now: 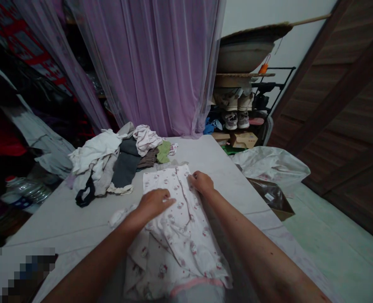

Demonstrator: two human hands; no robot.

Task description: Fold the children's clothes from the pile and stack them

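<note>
A white garment [186, 235] with a small printed pattern and a pink-trimmed edge lies on the pale bed surface in front of me, its far part flat and its near part wrinkled. My left hand [155, 202] is over the garment's left side, thumb apart from the fingers, holding nothing I can see. At the far right edge of the cloth, my right hand [203, 182] has its fingers curled in on the fabric; the fingertips are partly hidden. A loose heap of clothes [126, 162] in white, dark grey, brown and green sits beyond my left hand.
Purple curtains [148, 63] hang behind the bed. To the right stand a shoe rack [237, 101], an open cardboard box [271, 198] and a pale plastic bag [271, 166] on the floor. Plastic bottles [25, 191] are at the left, by hanging clothes.
</note>
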